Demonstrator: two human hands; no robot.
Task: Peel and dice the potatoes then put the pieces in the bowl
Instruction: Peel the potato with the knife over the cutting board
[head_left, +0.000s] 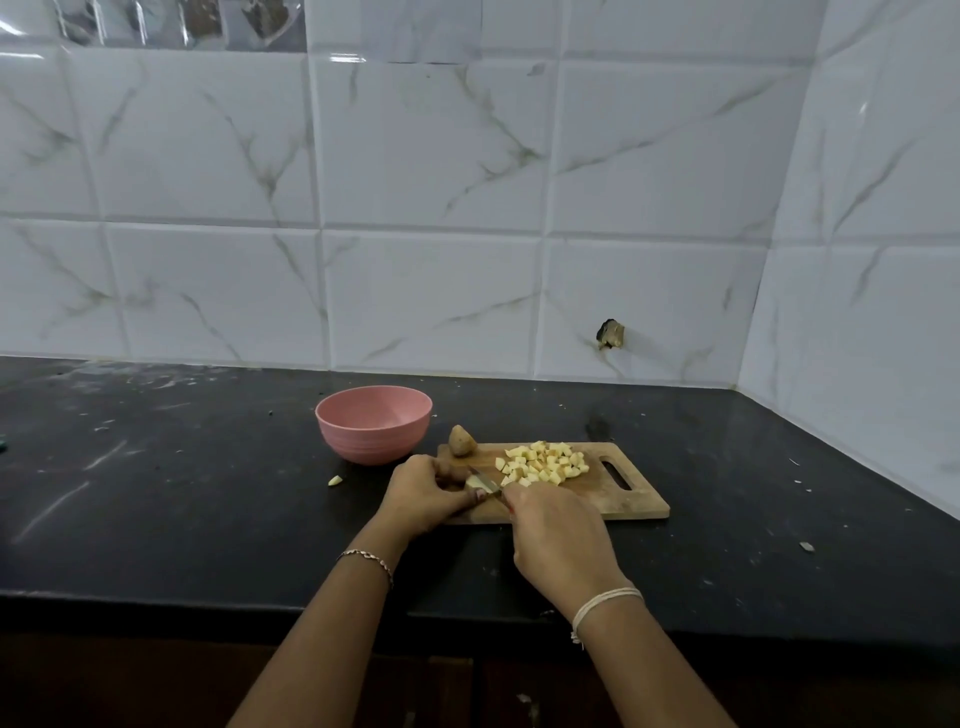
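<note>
The left hand (423, 493) clamps its curled fingertips on a pale, peeled potato piece (474, 483), pinning it to the near-left part of the cutting board (623, 499). The right hand (558, 535) is closed around the handle of a knife (491, 486). The handle is hidden under the hand, and only the short blade shows, angled toward 10 o'clock and touching the potato piece just beside the left fingertips.

Taking that grip as the centre of the dial, with 12 o'clock pointing at the wall:

- At 2 o'clock, near the blade, a heap of diced potato (545, 462) lies on the middle of the board, the cubes pale yellow and touching one another.
- At 12 o'clock, 1 unpeeled potato (461, 440) sits at the board's far-left corner.
- At 10 o'clock, just beside that corner and off the board, stands the pink bowl (363, 441), upright; no potato shows in the part of its inside that can be seen.
- At 9 o'clock, well apart from the board, 1 stray piece (335, 480) lies on the black counter (182, 493).

The board's handle slot faces 3 o'clock. A bracelet (366, 558) circles the left wrist and a pale thread band (605, 603) the right. Behind the counter rises a white marbled tile wall (415, 208), with a broken hole (610, 334) at about 1 o'clock.
</note>
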